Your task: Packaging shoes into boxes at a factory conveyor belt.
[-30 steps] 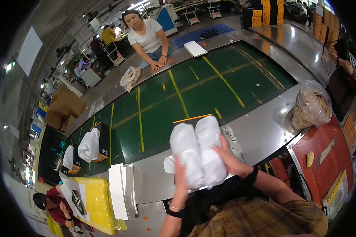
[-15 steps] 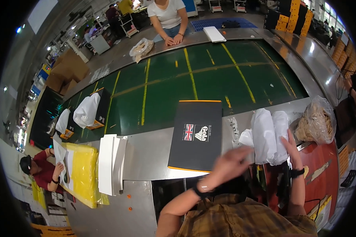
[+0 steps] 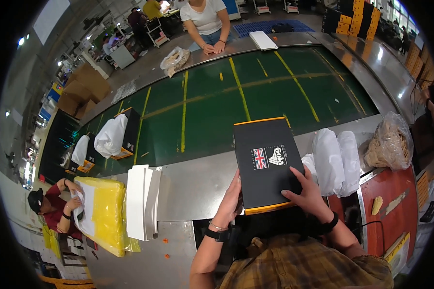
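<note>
A black box (image 3: 266, 164) with orange edges lies flat, half on the steel ledge (image 3: 193, 185) and half out over its near side. It sits right in front of the person, between both hands. The lid is on, with a small flag picture on top.

The left hand (image 3: 233, 200) is pressed against the box's left side near the bottom corner. Its fingers are curled along that edge and hold it. The right hand (image 3: 307, 190) lies on top of the lid at the lower right corner. Its fingers are spread out flat, and the thumb points in across the lid.

Just to the right of the box are two white wrapped bundles (image 3: 336, 161), side by side on the ledge. Past them is a clear bag (image 3: 389, 143) full of tan stuff, next to a red table (image 3: 395, 207).

To the left, well away from the box, is a stack of white flat boards (image 3: 142, 202). Further left are yellow bags (image 3: 103, 212), and a person in a cap bends over them.

Behind the box runs a wide green belt (image 3: 217, 106) with yellow lines. On its far side another person in a white shirt leans both hands on the edge.
</note>
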